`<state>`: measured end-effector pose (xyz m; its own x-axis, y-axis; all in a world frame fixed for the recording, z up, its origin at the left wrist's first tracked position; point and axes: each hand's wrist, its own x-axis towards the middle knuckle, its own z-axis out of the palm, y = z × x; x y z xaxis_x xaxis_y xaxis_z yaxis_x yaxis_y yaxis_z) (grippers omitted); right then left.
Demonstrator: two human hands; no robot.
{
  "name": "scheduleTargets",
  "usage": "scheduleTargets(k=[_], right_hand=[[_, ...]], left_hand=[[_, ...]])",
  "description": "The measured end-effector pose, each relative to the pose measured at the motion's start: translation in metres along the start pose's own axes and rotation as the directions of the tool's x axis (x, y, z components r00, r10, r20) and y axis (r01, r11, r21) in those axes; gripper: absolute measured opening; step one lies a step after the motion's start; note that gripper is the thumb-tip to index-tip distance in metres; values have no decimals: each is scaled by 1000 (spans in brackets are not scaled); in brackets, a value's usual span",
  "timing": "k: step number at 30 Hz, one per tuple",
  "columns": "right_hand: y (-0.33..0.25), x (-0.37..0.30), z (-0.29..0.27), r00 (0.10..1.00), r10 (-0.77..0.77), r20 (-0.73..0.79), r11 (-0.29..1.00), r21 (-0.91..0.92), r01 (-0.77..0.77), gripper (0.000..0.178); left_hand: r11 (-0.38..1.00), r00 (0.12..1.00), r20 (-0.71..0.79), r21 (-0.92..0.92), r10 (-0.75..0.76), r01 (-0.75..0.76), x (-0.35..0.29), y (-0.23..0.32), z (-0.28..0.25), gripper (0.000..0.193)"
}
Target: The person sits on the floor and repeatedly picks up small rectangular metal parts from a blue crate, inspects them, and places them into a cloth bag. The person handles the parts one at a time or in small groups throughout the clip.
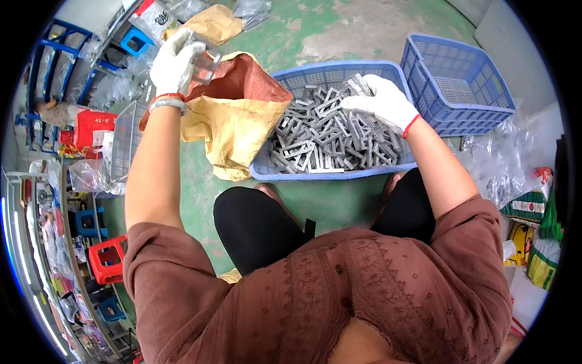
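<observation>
My left hand [173, 64], in a white glove, is raised over the mouth of a yellow woven sack [233, 130] with a reddish-brown lining. Its fingers close around grey rectangular metal frames [207, 65], slightly blurred. Below and to the right, a blue plastic basket [333, 176] holds a heap of similar metal frames [327, 130]. Over the basket's far right part is my gloved right hand [385, 104], with its fingers bent around blurred grey frames [354, 86] at the top of the heap. How many pieces each hand grips is hidden.
A second, deeper blue basket [458, 85] stands at the right, beside clear plastic bags [497, 155]. Shelving [60, 79] with bagged goods lines the left. A red stool [108, 259] is at the lower left. My knees flank the near side of the full basket.
</observation>
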<state>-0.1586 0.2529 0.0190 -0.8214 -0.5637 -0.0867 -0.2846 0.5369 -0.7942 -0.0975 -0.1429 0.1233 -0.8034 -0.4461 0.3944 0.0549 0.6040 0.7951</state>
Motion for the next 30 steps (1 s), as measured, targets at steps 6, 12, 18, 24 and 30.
scheduleTargets(k=[6, 12, 18, 24, 30], right_hand=[[4, 1, 1, 998, -37, -55, 994, 103, 42, 55], [-6, -6, -5, 992, 57, 110, 869, 484, -104, 24], [2, -2, 1, 980, -99, 175, 503, 858, -102, 20], [2, 4, 19, 967, -196, 161, 414, 908, -68, 16], [-3, -17, 12, 957, -166, 239, 648, 758, -77, 19]], left_hand=[[724, 857, 243, 661, -454, 196, 10, -60, -26, 59], [655, 931, 221, 756, -291, 25, -24, -32, -20, 61], [876, 947, 200, 370, 251, -310, -93, 11, 53, 37], [834, 722, 628, -205, -288, 512, -188, 64, 127, 84], [513, 647, 750, -506, -136, 694, -186, 61, 147, 82]])
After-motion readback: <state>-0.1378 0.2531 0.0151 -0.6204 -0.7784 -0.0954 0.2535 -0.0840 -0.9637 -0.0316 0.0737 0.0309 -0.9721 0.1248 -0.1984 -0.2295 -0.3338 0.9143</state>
